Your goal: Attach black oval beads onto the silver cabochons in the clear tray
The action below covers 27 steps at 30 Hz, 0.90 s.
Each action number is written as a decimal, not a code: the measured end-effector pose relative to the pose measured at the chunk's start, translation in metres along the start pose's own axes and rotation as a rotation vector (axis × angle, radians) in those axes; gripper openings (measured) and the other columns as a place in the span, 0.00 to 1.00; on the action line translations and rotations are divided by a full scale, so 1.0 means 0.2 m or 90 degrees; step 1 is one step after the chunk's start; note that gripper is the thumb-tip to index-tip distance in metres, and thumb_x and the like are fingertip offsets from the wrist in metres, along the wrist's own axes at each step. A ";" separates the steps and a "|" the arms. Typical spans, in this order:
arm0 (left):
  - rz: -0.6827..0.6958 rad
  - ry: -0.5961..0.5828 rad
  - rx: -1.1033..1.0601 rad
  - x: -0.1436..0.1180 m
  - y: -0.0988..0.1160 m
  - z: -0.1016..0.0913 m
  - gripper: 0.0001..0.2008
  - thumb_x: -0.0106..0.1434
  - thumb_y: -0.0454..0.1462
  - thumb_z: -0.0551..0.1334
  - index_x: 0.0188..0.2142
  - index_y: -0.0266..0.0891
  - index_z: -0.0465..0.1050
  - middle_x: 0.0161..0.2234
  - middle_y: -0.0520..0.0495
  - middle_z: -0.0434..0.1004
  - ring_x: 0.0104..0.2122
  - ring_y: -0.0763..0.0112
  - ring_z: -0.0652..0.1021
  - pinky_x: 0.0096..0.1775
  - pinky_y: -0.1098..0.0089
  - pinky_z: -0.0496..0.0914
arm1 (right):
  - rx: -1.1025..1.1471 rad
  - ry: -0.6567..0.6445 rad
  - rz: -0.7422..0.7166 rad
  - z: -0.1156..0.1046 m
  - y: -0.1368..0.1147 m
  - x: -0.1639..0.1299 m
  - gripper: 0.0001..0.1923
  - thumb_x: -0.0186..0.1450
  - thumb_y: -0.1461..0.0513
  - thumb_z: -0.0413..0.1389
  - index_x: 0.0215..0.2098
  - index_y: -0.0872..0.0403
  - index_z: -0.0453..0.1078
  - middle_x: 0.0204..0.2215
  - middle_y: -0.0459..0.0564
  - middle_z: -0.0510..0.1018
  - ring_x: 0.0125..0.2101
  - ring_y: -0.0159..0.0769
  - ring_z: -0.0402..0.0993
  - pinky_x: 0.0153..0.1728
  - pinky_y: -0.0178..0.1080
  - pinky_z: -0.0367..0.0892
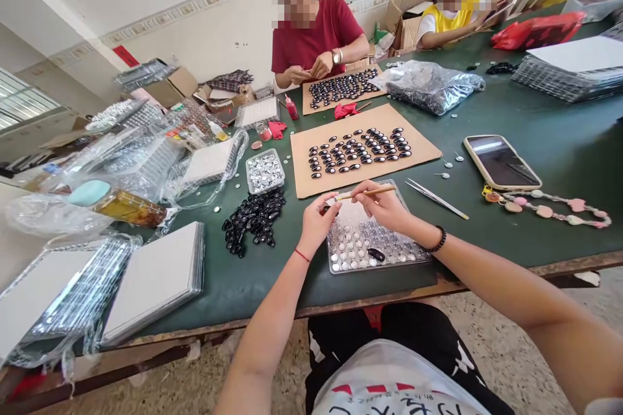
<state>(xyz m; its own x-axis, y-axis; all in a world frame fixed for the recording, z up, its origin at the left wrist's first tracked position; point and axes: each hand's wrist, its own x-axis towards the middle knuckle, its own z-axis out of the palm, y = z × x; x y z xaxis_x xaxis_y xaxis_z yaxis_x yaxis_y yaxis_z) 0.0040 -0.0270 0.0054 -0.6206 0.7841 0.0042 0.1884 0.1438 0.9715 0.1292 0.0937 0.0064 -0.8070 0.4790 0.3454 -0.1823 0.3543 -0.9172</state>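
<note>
Over the clear tray [374, 243] on the desk [535, 220], the right hand [387, 207] pinches a thin, light, stiff wooden stick [365, 192] near its middle, while the left hand's [316, 220] grip closes on something small, seemingly a slippery bead.

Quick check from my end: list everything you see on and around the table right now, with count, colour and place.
table: one, green, across view
blister tray: one, clear, under hands
cardboard sheet: nearer of two, brown, holding black stones
loose stones: pile, black, left of tray
small box: one, clear, silver pieces
tweezers: one, metal, right of tray
phone: one, right
bead string: one, pink, by phone
co-workers: two, far side
stick: one, wooden, right hand
left hand: pinching a small piece, hard to identify
right hand: holds stick
</note>
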 end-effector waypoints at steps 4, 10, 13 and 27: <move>0.050 0.029 0.020 -0.02 0.01 0.02 0.16 0.52 0.44 0.60 0.37 0.37 0.72 0.22 0.52 0.68 0.18 0.80 0.64 0.20 0.77 0.60 | 0.028 0.011 -0.021 0.00 0.00 -0.01 0.11 0.63 0.55 0.47 0.34 0.55 0.64 0.26 0.47 0.70 0.18 0.24 0.60 0.19 0.31 0.57; 0.085 0.081 0.020 -0.04 0.02 0.05 0.14 0.53 0.43 0.60 0.36 0.38 0.73 0.22 0.52 0.68 0.19 0.79 0.64 0.22 0.76 0.60 | -0.009 0.142 -0.013 0.04 -0.01 -0.04 0.13 0.62 0.54 0.48 0.27 0.55 0.63 0.21 0.46 0.69 0.16 0.25 0.59 0.17 0.31 0.55; 0.084 0.068 0.025 -0.04 0.01 0.06 0.14 0.52 0.43 0.60 0.36 0.38 0.74 0.22 0.51 0.70 0.19 0.79 0.65 0.22 0.76 0.61 | -0.014 0.175 0.002 0.04 -0.02 -0.04 0.15 0.62 0.53 0.47 0.24 0.54 0.61 0.18 0.44 0.67 0.14 0.25 0.58 0.15 0.31 0.54; -0.115 0.275 -0.342 0.22 -0.01 -0.30 0.18 0.48 0.44 0.64 0.35 0.35 0.68 0.18 0.56 0.63 0.14 0.87 0.59 0.15 0.81 0.49 | 0.094 0.199 0.004 0.00 -0.01 -0.01 0.14 0.63 0.52 0.45 0.28 0.53 0.59 0.20 0.44 0.70 0.11 0.24 0.58 0.14 0.32 0.55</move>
<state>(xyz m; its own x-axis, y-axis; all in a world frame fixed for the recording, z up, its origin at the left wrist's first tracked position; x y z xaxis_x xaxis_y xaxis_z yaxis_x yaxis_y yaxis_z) -0.0697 -0.0298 0.0180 -0.8740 0.4503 -0.1825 -0.2784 -0.1562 0.9477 0.1312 0.0923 0.0078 -0.6008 0.7120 0.3634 -0.2765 0.2415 -0.9302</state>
